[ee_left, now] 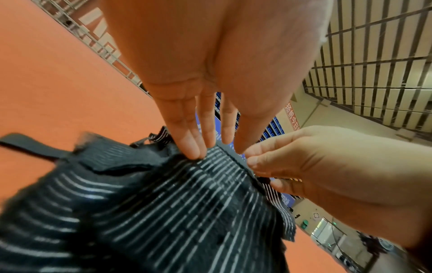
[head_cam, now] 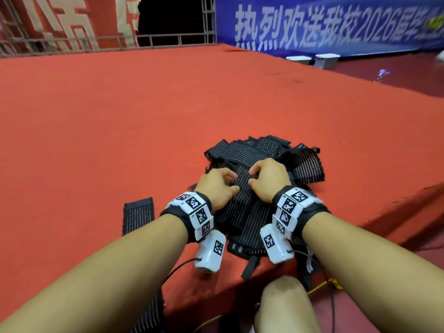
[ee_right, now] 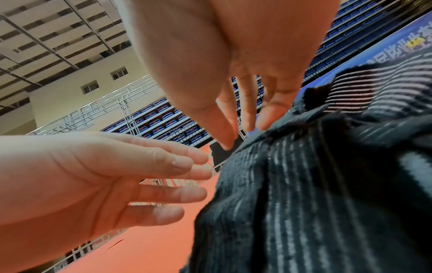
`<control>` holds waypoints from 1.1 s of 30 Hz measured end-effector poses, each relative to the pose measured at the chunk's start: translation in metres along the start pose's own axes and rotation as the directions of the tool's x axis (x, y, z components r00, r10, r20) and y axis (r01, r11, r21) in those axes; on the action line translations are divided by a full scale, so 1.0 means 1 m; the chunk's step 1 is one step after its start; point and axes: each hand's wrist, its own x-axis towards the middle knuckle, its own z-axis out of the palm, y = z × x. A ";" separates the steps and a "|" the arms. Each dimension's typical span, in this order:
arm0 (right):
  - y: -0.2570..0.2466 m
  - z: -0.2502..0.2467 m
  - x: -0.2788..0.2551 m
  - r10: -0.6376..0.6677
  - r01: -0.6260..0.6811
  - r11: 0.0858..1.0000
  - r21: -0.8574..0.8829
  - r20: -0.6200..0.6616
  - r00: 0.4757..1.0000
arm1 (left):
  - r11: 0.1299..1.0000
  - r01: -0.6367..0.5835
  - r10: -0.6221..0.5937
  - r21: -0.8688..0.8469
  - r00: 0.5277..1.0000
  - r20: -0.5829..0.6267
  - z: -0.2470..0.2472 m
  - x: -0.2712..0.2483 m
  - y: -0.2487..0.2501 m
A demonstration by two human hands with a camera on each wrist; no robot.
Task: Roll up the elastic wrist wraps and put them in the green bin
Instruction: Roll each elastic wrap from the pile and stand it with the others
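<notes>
A heap of black wrist wraps (head_cam: 247,219) with thin white stripes lies on the red carpeted platform (head_cam: 120,128), close to its front edge. Both hands sit on top of the heap, side by side. My left hand (head_cam: 224,182) has its fingers nearly straight, and their tips press the end seam of the top wrap (ee_left: 187,203). My right hand (head_cam: 257,176) pinches that same end between thumb and fingers (ee_left: 254,166). In the right wrist view my right fingertips (ee_right: 226,144) touch the wrap (ee_right: 292,184), and my left hand (ee_right: 194,177) is spread beside it. No green bin is in view.
One flat wrap (head_cam: 138,215) lies apart to the left of the heap and hangs over the platform edge. My knee (head_cam: 286,306) and some cables are below the edge. A blue banner (head_cam: 336,22), two white boxes (head_cam: 326,60) and a metal railing (head_cam: 168,39) stand at the back.
</notes>
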 end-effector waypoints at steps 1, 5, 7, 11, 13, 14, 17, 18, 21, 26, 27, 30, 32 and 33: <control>0.006 -0.002 0.000 0.014 -0.015 1.000 -0.025 -0.016 1.000 | 1.000 -0.004 0.004 -0.007 1.000 -0.006 0.003 0.001 0.003; 0.022 -0.006 -0.003 0.042 -0.040 0.985 -0.170 0.006 0.999 | 1.000 -0.029 0.029 0.007 0.999 -0.018 0.013 0.003 0.019; 0.027 -0.008 -0.005 0.054 -0.048 0.982 -0.184 0.029 0.998 | 0.998 -0.051 0.051 0.038 0.999 -0.009 0.018 0.004 0.027; 0.032 -0.007 -0.007 0.037 -0.031 0.987 -0.160 0.034 0.999 | 0.990 -0.060 0.052 0.128 0.997 0.063 0.029 0.006 0.039; 0.032 -0.009 -0.009 0.010 -0.012 0.992 -0.128 -0.015 1.000 | 0.985 -0.044 0.028 0.165 0.995 0.094 0.032 0.007 0.040; 0.032 -0.012 -0.010 -0.016 0.011 0.993 -0.116 -0.040 0.999 | 0.984 -0.038 0.020 0.175 0.994 0.104 0.033 0.008 0.041; 0.028 -0.019 -0.009 -0.127 0.124 0.992 -0.040 -0.110 0.986 | 0.988 -0.026 0.015 0.153 0.998 0.068 0.032 0.008 0.046; 0.026 -0.021 -0.009 -0.176 0.178 0.984 -0.003 -0.145 0.974 | 0.992 -0.020 0.018 0.121 1.000 0.018 0.031 0.008 0.048; 0.012 -0.025 -0.010 -0.330 0.358 0.931 0.070 -0.260 0.908 | 0.997 -0.068 0.062 -0.033 0.986 -0.152 0.020 0.007 0.050; -0.011 -0.027 -0.016 -0.492 0.571 0.795 0.202 -0.334 0.804 | 0.988 -0.155 0.149 -0.003 0.949 -0.279 -0.003 0.001 0.058; -0.015 -0.027 -0.017 -0.492 0.582 0.781 0.226 -0.350 0.797 | 0.990 -0.141 0.144 0.029 0.942 -0.302 -0.007 -0.001 0.058; -0.027 -0.031 -0.021 -0.424 0.544 0.789 0.284 -0.388 0.818 | 0.994 -0.104 0.110 0.038 0.922 -0.372 -0.021 -0.006 0.051; -0.036 -0.034 -0.022 -0.383 0.517 0.799 0.307 -0.404 0.831 | 0.995 -0.099 0.086 -0.012 0.913 -0.399 -0.032 -0.012 0.047; -0.041 -0.035 -0.023 -0.373 0.505 0.809 0.300 -0.401 0.837 | 0.994 -0.107 0.082 -0.037 0.909 -0.408 -0.038 -0.016 0.046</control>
